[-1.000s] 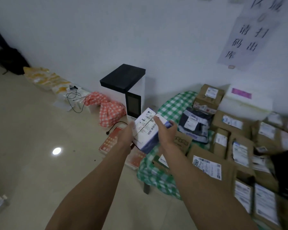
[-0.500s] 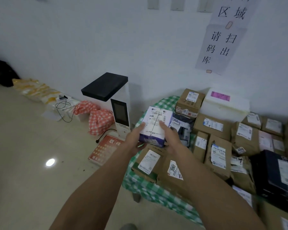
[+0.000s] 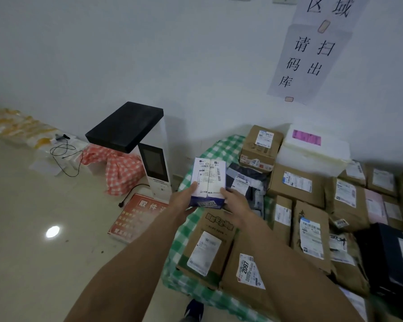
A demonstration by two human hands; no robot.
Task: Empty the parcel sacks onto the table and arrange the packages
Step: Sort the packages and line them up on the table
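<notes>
Green-checked tablecloth (image 3: pixel 221 147) lies under a crowd of brown cardboard parcels (image 3: pixel 296 182) set side by side. Over its left edge, a white-and-blue box (image 3: pixel 208 180) stands upright between the left hand (image 3: pixel 184 201) and right hand (image 3: pixel 236 203), whose fingers curl round its lower sides.

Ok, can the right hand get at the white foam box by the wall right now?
Probably not yet: the right hand and left hand both grip the small white parcel. The white foam box has nothing on top, but it sits behind rows of cardboard parcels.
</notes>
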